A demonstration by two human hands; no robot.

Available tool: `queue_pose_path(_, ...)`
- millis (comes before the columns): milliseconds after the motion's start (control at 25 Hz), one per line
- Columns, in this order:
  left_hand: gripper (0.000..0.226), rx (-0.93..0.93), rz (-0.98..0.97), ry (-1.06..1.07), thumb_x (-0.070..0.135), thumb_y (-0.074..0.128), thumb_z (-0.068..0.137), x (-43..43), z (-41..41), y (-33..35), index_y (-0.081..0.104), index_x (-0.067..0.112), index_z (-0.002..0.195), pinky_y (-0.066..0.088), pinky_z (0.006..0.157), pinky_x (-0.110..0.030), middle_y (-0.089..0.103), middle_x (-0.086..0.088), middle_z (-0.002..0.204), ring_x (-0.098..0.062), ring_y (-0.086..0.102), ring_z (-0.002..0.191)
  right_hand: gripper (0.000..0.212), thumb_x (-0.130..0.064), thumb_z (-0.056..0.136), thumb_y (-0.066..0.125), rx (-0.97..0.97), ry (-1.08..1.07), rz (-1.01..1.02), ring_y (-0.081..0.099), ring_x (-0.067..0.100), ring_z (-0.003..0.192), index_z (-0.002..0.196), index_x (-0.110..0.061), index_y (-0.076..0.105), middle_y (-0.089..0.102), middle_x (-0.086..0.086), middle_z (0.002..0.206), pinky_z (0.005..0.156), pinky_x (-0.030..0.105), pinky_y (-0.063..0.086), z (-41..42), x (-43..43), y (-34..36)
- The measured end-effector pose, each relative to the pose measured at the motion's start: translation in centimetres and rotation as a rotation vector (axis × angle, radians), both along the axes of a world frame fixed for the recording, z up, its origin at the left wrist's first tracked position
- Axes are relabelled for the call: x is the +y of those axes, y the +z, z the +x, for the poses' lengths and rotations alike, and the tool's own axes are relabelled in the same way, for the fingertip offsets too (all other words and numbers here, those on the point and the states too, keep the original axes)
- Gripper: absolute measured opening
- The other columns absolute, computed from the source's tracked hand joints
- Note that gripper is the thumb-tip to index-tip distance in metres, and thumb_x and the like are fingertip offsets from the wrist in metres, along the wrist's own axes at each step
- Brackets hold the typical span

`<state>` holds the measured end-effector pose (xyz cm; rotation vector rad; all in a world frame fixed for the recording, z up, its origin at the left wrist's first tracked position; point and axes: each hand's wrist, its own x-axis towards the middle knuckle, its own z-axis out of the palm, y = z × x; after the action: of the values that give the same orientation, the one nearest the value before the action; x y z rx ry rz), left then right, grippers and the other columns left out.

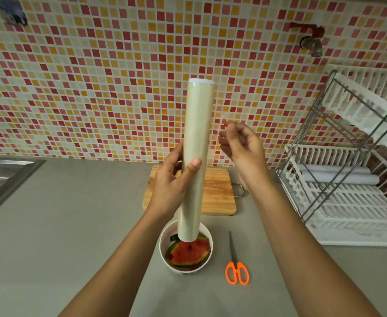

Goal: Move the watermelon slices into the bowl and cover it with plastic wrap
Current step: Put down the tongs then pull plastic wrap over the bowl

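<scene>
— Hands first: what are they doing?

— Left hand point(175, 179) is wrapped round the lower half of the plastic wrap roll point(196, 161), thumb across the front, holding it upright above the bowl point(165, 250). Right hand point(240, 145) is just beside the roll, fingers curled together as if pinching — a faint sheen of film seems to run from the roll toward those fingertips, but it is too thin to say for certain that anything is caught between them.

— And the fruit?

— Watermelon slices point(189, 251) lie inside the bowl, red flesh up and green rind at the edges. The roll's lower end hides part of them. The cutting board point(217, 191), behind the bowl, looks bare where it shows, though the hand and roll cover some of it.

— So the first half is finished?

— It appears so, as far as can be seen. The bowl carries no cover yet; its rim is open.

— What is left, then?

— Judging from the scene: free the film's edge, draw out a sheet wide enough for the rim, cut it, and press it down around the bowl. The scissors point(236, 268) lie closed on the counter point(73, 225) just to the right of the bowl, untouched and within easy reach.

— Anything else nearby?

— A dish rack point(348, 191) stands well to the right of the bowl, a sink point(2, 177) far to its left, tiled wall behind.
</scene>
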<state>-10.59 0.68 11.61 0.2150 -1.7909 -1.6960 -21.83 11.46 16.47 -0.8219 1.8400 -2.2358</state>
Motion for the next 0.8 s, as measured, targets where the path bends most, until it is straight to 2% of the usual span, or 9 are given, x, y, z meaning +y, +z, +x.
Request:
queue_pose_path(80,0.058,-0.008,0.015,-0.017,0.043,0.063,0.083,-0.3,-0.1,-0.1,0.047,0.033,0.137,0.054,0.09,-0.034,0.059,0.012,0.127,-0.008,0.06,0.108,0.023,-0.044,0.071,0.07,0.037,0.085,0.067,0.068,0.012,0.086,0.089,-0.03,0.066,0.07,-0.002,0.093,0.074,0.024,0.054,0.5,0.2,-1.2)
queue_pose_path(160,0.057,-0.012,0.017,-0.043,0.043,0.063,0.083,-0.6,-0.2,-0.3,0.047,0.034,0.137,0.054,0.089,-0.033,0.06,0.014,0.125,-0.007,0.06,0.109,0.006,-0.028,0.077,0.071,0.11,0.072,0.127,0.068,0.014,0.085,0.082,-0.03,0.069,0.072,-0.004,0.085,0.076,0.026,0.055,0.7,0.2,-1.7)
queue_pose_path(240,0.057,-0.013,0.029,-0.07,0.045,0.063,0.083,-0.8,-0.2,-0.5,0.047,0.034,0.136,0.054,0.087,-0.031,0.061,0.016,0.124,-0.006,0.059,0.11,0.012,-0.018,0.082,0.067,0.131,0.023,0.134,0.068,0.01,0.078,0.078,-0.029,0.067,0.07,-0.007,0.076,0.074,0.023,0.055,0.4,0.1,-1.7)
queue_pose_path(320,0.058,-0.009,0.04,-0.094,0.045,0.063,0.084,-1.1,-0.3,-0.5,0.046,0.031,0.138,0.053,0.089,-0.033,0.061,0.015,0.126,-0.008,0.059,0.112,0.011,-0.02,0.085,0.063,0.136,-0.028,0.162,0.066,0.008,0.077,0.079,-0.029,0.064,0.068,-0.008,0.077,0.075,0.025,0.054,0.3,0.0,-1.8)
queue_pose_path(400,0.057,-0.001,0.045,-0.087,0.044,0.064,0.084,-1.2,-0.5,-0.5,0.047,0.029,0.136,0.053,0.092,-0.036,0.063,0.011,0.123,-0.01,0.06,0.112,0.007,-0.034,0.081,0.065,0.046,-0.006,0.126,0.066,0.008,0.078,0.082,-0.028,0.063,0.068,-0.006,0.081,0.074,0.025,0.054,0.8,0.1,-2.0)
queue_pose_path(480,0.055,0.01,0.067,-0.072,0.044,0.065,0.082,-1.2,-0.7,-0.5,0.051,0.025,0.131,0.052,0.092,-0.04,0.065,0.006,0.119,-0.014,0.062,0.11,0.026,-0.048,0.071,0.069,0.025,0.027,0.145,0.067,0.01,0.078,0.084,-0.026,0.066,0.07,-0.004,0.082,0.072,0.026,0.055,1.3,0.1,-2.3)
queue_pose_path(560,0.053,0.018,0.087,-0.069,0.045,0.066,0.08,-1.2,-0.7,-0.5,0.053,0.024,0.128,0.053,0.089,-0.038,0.067,0.006,0.116,-0.015,0.063,0.108,0.017,-0.04,0.073,0.072,0.131,0.019,0.223,0.068,0.013,0.078,0.081,-0.026,0.068,0.071,-0.003,0.078,0.073,0.028,0.057,1.6,0.2,-2.5)
queue_pose_path(640,0.052,0.019,0.094,-0.066,0.045,0.066,0.08,-1.2,-0.7,-0.6,0.054,0.026,0.127,0.054,0.085,-0.033,0.067,0.007,0.115,-0.013,0.063,0.107,0.003,-0.027,0.079,0.069,0.138,0.012,0.232,0.068,0.012,0.075,0.08,-0.025,0.067,0.07,-0.003,0.075,0.073,0.028,0.057,1.6,0.3,-2.3)
queue_pose_path(800,0.048,0.014,0.084,-0.077,0.041,0.064,0.084,-1.4,-0.8,-0.4,0.052,0.027,0.128,0.055,0.084,-0.031,0.066,0.009,0.116,-0.011,0.063,0.107,0.005,-0.028,0.086,0.061,0.284,-0.111,0.396,0.063,0.009,0.073,0.082,-0.026,0.06,0.064,-0.01,0.075,0.068,0.016,0.05,1.2,0.4,-2.1)
